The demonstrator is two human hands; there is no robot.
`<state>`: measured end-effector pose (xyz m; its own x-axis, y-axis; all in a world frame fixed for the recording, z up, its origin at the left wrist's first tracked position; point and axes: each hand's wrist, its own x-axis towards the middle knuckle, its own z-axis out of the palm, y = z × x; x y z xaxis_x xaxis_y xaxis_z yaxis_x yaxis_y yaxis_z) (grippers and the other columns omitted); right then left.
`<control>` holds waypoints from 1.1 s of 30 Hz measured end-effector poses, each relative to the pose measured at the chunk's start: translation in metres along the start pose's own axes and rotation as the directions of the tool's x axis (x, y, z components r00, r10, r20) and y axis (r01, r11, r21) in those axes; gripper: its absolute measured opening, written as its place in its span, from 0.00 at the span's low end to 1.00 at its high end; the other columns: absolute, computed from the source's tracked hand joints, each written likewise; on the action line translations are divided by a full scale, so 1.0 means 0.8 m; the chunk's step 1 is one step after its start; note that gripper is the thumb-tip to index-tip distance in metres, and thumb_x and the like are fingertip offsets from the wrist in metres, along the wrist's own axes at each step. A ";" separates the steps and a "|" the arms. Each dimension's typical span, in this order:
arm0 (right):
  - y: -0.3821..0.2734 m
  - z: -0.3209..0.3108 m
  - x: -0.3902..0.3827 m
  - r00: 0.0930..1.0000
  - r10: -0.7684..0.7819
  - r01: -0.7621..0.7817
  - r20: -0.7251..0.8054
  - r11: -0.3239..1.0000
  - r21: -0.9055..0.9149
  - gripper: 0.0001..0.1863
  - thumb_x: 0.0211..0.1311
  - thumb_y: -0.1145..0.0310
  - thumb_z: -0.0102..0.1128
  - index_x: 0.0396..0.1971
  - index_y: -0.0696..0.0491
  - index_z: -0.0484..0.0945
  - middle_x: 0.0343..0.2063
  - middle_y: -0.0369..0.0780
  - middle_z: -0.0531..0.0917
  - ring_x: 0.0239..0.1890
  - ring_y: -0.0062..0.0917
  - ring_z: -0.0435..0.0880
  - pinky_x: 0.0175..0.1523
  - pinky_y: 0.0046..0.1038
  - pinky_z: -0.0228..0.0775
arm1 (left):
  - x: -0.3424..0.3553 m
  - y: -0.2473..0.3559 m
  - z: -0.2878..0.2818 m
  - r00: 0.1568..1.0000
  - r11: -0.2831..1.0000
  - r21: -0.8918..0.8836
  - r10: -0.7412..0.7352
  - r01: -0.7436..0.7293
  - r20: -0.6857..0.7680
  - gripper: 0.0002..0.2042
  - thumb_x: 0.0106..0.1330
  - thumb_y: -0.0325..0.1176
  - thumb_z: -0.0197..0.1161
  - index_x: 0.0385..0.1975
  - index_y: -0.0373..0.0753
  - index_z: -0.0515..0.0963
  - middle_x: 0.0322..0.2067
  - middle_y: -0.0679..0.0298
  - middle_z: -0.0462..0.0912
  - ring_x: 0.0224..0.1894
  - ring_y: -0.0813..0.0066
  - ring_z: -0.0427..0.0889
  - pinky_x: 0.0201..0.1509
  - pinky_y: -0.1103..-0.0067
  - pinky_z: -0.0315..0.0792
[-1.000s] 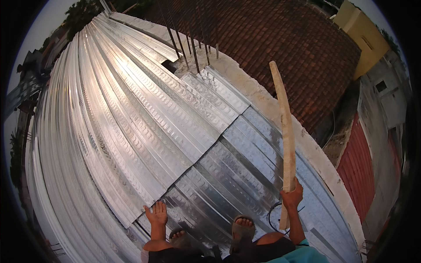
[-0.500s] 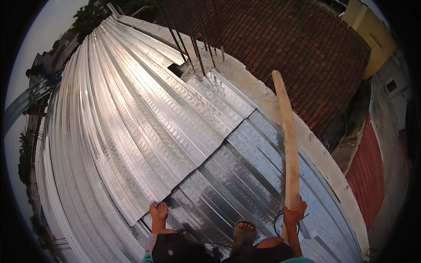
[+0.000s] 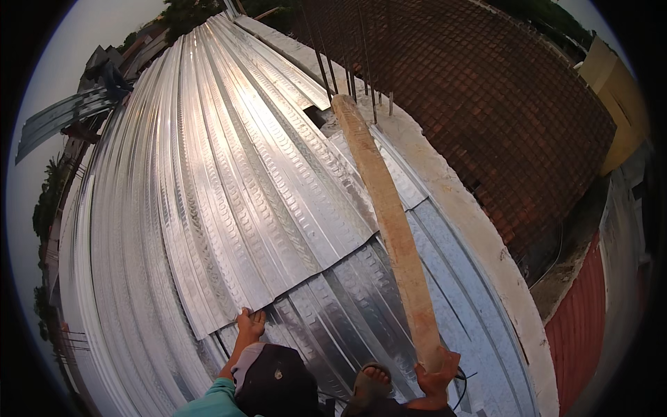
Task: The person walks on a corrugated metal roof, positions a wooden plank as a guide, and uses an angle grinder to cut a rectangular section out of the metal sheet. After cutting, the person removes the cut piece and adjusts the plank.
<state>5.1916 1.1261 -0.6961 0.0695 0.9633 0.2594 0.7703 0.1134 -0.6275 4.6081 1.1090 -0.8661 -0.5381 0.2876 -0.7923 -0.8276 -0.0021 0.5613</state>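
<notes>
My left hand (image 3: 251, 324) is at the lower edge of a shiny ribbed metal roofing sheet (image 3: 243, 201), its fingers gripping that edge. This sheet overlaps darker metal decking (image 3: 333, 299) beneath it. In my right hand (image 3: 439, 377) is the near end of a long wooden plank (image 3: 382, 187), closed around it. The plank slants away and to the left over the sheets, its far end close to the upright steel bars. A thin dark loop of wire (image 3: 461, 389) shows beside my right hand. My sandalled foot (image 3: 372, 382) stands on the decking between my hands.
Upright steel rods (image 3: 330, 62) rise from a concrete wall top (image 3: 479, 215) along the right edge. Beyond it lie a tiled roof (image 3: 458, 104) and a lower red roof (image 3: 577, 326). At far left, a dark figure (image 3: 113, 80) is beside a raised metal sheet (image 3: 62, 118).
The plank's far end has swung left, from over the wall side to across the sheets. My right hand moved slightly left and nearer with it. My left hand stays at the sheet edge.
</notes>
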 end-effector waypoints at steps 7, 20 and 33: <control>-0.032 0.064 0.035 0.980 -0.098 0.076 0.175 0.989 0.127 0.38 0.30 0.70 0.79 0.51 0.58 0.76 0.37 0.47 0.77 0.41 0.45 0.76 0.45 0.44 0.70 | -0.024 -0.020 0.046 0.994 0.951 -0.298 0.061 -0.084 -0.086 0.20 0.82 0.47 0.42 0.64 0.40 0.66 0.62 0.54 0.74 0.65 0.51 0.73 0.73 0.51 0.64; -0.021 0.054 0.021 0.918 -0.235 0.221 0.318 0.972 0.078 0.37 0.30 0.78 0.77 0.50 0.54 0.76 0.38 0.45 0.76 0.42 0.44 0.77 0.45 0.44 0.71 | -0.129 -0.054 0.056 0.959 0.966 0.207 -0.195 0.152 0.207 0.38 0.78 0.48 0.54 0.76 0.31 0.44 0.73 0.41 0.56 0.72 0.47 0.64 0.72 0.58 0.66; -0.157 0.160 0.073 0.688 -0.665 0.555 0.290 0.740 0.381 0.31 0.34 0.76 0.71 0.48 0.50 0.78 0.38 0.44 0.78 0.35 0.41 0.76 0.38 0.42 0.68 | -0.272 0.063 0.071 0.774 0.957 0.283 -0.135 -0.059 0.618 0.54 0.61 0.66 0.67 0.77 0.39 0.48 0.75 0.47 0.53 0.76 0.46 0.54 0.77 0.52 0.55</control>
<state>5.0175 1.1989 -0.6961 -0.6490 0.6576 0.3827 0.3664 0.7110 -0.6002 4.6925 1.1012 -0.6521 -0.2064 0.8151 -0.5412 -0.7153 0.2517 0.6519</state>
